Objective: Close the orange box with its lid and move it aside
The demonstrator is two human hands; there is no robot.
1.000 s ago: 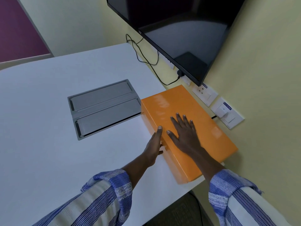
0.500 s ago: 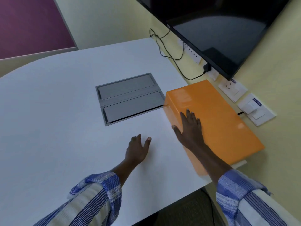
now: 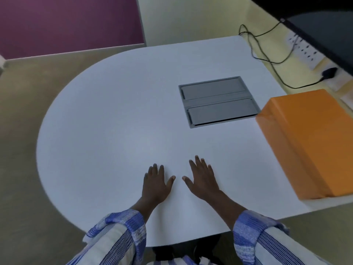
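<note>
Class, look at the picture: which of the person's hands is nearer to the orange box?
The right hand. It lies flat on the table, apart from the orange box at its right. The left hand lies farther left.

Orange box (image 3: 313, 142) ran off frame at 3 o'clock; monitor (image 3: 324, 31) cropped at 1 o'clock; box edges motion-blurred.

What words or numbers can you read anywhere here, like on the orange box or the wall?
None can be read.
Orange box: plain lid and sides, no print showing.
Black screen: a tiny pale mark at its lower edge, too small and blurred to read.
White socket strip: only holes, no lettering visible.
Grey panel in the table: no markings.
</note>
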